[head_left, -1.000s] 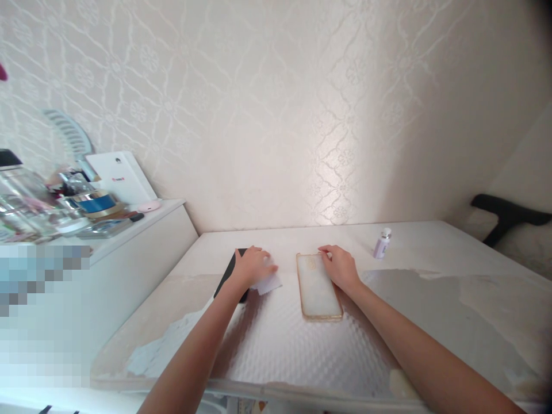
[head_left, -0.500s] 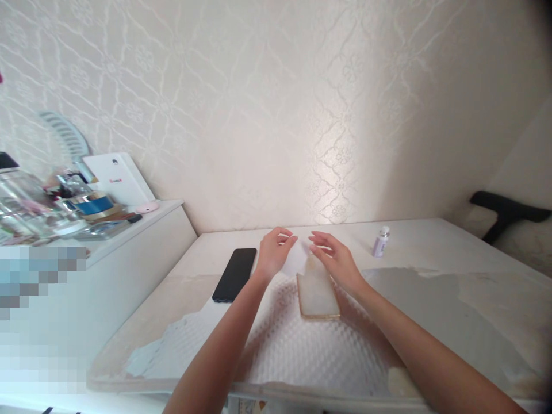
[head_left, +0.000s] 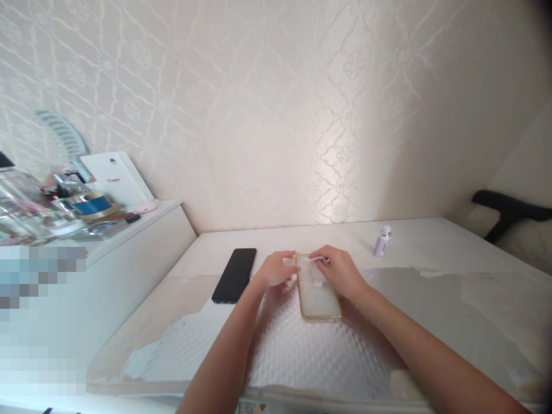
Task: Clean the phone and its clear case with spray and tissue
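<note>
A translucent phone case (head_left: 317, 296) with a gold-coloured rim lies flat on a white textured cloth (head_left: 319, 356). At its upper left edge my left hand (head_left: 276, 271) steadies it, thumb and fingertips on the rim. My right hand (head_left: 342, 270) is closed on a small white wipe (head_left: 318, 276), pressed against the upper part of the case. The wipe is partly covered by my fingers. Left of my left hand lies a black smartphone (head_left: 235, 275), screen up.
A small lilac bottle with a white cap (head_left: 382, 241) stands at the back right. A white cabinet (head_left: 142, 259) on the left bears jars, a comb (head_left: 64, 135) and a white box (head_left: 116, 178). A black armrest (head_left: 509, 210) juts in at the far right.
Both hands have come down and nearer from above the far end of the phone case. My left hand now touches its edge, and my right presses the wipe onto it.
</note>
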Action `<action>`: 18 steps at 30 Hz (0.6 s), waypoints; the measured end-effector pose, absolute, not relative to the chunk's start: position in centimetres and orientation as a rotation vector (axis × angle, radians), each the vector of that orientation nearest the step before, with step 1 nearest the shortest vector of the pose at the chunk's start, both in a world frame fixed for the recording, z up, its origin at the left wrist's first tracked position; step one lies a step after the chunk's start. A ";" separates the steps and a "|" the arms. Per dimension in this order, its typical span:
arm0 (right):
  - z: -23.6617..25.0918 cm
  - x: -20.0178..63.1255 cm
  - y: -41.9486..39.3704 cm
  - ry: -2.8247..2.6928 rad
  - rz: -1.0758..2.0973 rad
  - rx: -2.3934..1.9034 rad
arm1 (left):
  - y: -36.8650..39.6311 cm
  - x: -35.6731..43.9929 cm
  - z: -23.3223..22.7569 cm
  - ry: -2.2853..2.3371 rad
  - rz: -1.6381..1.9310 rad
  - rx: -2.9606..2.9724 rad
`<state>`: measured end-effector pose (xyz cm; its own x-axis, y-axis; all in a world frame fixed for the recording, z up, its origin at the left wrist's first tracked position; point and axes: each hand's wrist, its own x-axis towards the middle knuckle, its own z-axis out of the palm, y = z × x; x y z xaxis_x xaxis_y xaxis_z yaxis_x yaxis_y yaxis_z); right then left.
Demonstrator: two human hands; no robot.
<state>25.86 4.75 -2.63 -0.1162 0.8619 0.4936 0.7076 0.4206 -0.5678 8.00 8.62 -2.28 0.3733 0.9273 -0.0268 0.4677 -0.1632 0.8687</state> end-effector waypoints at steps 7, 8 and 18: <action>-4.1 24.4 4.1 -2.313 0.112 -1.298 | 8.7 8.8 -3.8 1.095 0.620 1.607; -4.2 24.5 4.0 -2.334 0.083 -1.281 | 8.7 8.9 -3.7 1.080 0.618 1.574; -3.8 24.6 3.3 -2.347 0.222 -1.157 | 7.4 9.6 -2.3 1.087 0.642 1.386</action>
<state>24.65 3.29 -3.77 -0.5070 0.7778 0.3714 0.6946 0.6238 -0.3583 9.60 7.39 -2.27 0.4106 0.8838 -0.2241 0.2302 0.1374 0.9634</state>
